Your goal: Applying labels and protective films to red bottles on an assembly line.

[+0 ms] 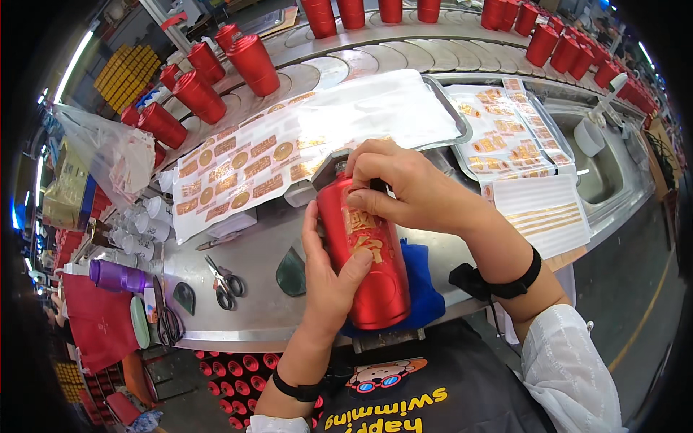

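A shiny red bottle with gold characters down its front leans over the near edge of the metal worktop. My left hand is wrapped round its left side, the thumb lying across the front. At the upper end, my right hand has its fingers curled and its thumb against the bottle just above the gold characters. Whatever those fingertips pinch is hidden. Under the bottle, a blue cloth shows on the right. Left of my left hand lies a dark green flat piece.
Sheets of gold decals cover the back of the worktop; more lie on a tray at right, near a sink. Scissors and a purple bottle are at left. Beyond, red bottles stand on a conveyor.
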Demonstrator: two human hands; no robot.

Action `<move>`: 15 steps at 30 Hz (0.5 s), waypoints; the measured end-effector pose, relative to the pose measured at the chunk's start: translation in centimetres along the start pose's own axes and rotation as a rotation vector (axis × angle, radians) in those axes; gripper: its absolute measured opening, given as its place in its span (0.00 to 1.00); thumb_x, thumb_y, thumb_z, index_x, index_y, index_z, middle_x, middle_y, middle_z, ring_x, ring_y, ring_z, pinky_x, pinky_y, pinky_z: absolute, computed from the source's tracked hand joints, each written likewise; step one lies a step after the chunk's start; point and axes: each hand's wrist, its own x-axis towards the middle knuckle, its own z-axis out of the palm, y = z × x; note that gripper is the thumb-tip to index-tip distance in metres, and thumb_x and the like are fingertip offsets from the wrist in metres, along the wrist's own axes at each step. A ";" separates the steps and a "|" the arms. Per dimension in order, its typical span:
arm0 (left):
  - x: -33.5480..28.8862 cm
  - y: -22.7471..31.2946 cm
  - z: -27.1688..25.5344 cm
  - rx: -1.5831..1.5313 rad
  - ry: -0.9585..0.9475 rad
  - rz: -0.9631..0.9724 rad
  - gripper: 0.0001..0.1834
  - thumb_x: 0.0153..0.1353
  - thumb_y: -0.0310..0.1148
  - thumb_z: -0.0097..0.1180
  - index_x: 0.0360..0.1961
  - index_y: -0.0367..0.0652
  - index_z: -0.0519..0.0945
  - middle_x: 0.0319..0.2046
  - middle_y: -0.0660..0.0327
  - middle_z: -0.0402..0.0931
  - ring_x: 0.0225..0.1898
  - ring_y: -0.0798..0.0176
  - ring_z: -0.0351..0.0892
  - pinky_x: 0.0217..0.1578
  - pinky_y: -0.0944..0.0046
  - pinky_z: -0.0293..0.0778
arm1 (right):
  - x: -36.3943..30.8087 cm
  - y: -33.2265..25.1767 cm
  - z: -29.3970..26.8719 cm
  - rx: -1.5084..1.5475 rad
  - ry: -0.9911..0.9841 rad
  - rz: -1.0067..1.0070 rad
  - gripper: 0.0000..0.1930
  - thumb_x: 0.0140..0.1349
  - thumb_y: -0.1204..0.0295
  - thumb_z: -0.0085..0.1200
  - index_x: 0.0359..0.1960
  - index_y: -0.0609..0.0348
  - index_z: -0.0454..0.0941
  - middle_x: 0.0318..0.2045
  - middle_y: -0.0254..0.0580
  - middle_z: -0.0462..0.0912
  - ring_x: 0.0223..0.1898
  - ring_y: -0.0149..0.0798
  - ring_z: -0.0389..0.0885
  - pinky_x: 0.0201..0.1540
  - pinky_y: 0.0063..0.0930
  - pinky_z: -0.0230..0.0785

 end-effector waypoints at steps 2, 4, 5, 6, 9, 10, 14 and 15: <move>-0.1 0.1 0.0 -0.009 -0.002 -0.011 0.51 0.56 0.45 0.62 0.68 0.32 0.43 0.60 0.47 0.57 0.60 0.57 0.63 0.60 0.59 0.62 | -0.3 0.1 0.1 -0.059 0.066 -0.027 0.07 0.61 0.71 0.56 0.34 0.63 0.74 0.40 0.45 0.76 0.45 0.45 0.74 0.48 0.32 0.68; 0.0 0.1 -0.1 -0.063 -0.001 -0.031 0.49 0.57 0.44 0.61 0.68 0.32 0.43 0.60 0.47 0.57 0.59 0.58 0.63 0.59 0.59 0.62 | -1.3 0.2 0.3 -0.013 0.165 0.074 0.09 0.63 0.70 0.54 0.38 0.63 0.74 0.40 0.46 0.76 0.45 0.45 0.75 0.48 0.32 0.67; 0.0 0.1 -0.1 -0.049 -0.009 -0.021 0.49 0.57 0.44 0.61 0.68 0.32 0.43 0.60 0.47 0.57 0.59 0.58 0.63 0.59 0.59 0.62 | -2.1 0.1 0.4 0.028 0.275 0.141 0.11 0.64 0.68 0.52 0.41 0.63 0.74 0.41 0.47 0.76 0.46 0.46 0.75 0.49 0.32 0.67; 0.1 0.0 -0.1 -0.052 -0.004 0.001 0.49 0.58 0.44 0.60 0.68 0.32 0.44 0.60 0.47 0.57 0.59 0.58 0.63 0.59 0.60 0.63 | -2.9 0.1 0.5 -0.006 0.265 0.164 0.19 0.67 0.62 0.49 0.52 0.64 0.70 0.46 0.49 0.75 0.49 0.44 0.74 0.52 0.32 0.66; 0.3 0.0 0.0 -0.052 0.006 0.021 0.47 0.59 0.43 0.59 0.68 0.32 0.44 0.60 0.48 0.57 0.58 0.59 0.63 0.59 0.60 0.63 | -5.2 -0.4 2.2 0.199 0.268 0.329 0.27 0.65 0.58 0.50 0.55 0.71 0.67 0.51 0.58 0.72 0.53 0.53 0.72 0.55 0.37 0.64; 0.3 0.0 0.0 -0.047 0.009 0.012 0.46 0.59 0.42 0.59 0.68 0.32 0.44 0.60 0.48 0.57 0.58 0.59 0.63 0.59 0.61 0.63 | -5.9 -0.5 2.6 0.267 0.206 0.411 0.36 0.65 0.52 0.50 0.62 0.73 0.59 0.57 0.62 0.67 0.59 0.53 0.67 0.59 0.37 0.62; 0.4 0.2 0.2 -0.007 0.019 0.016 0.46 0.59 0.41 0.59 0.67 0.32 0.45 0.60 0.48 0.58 0.58 0.60 0.64 0.58 0.61 0.63 | -7.1 -0.7 4.5 0.445 0.217 0.469 0.45 0.61 0.49 0.55 0.68 0.71 0.50 0.61 0.65 0.62 0.64 0.53 0.63 0.63 0.38 0.58; 0.4 0.3 0.2 0.020 0.023 0.013 0.46 0.59 0.41 0.60 0.67 0.32 0.46 0.59 0.48 0.59 0.57 0.60 0.65 0.58 0.61 0.64 | -7.1 -0.7 4.7 0.447 0.217 0.468 0.45 0.61 0.49 0.55 0.68 0.71 0.50 0.61 0.65 0.62 0.64 0.53 0.63 0.63 0.38 0.58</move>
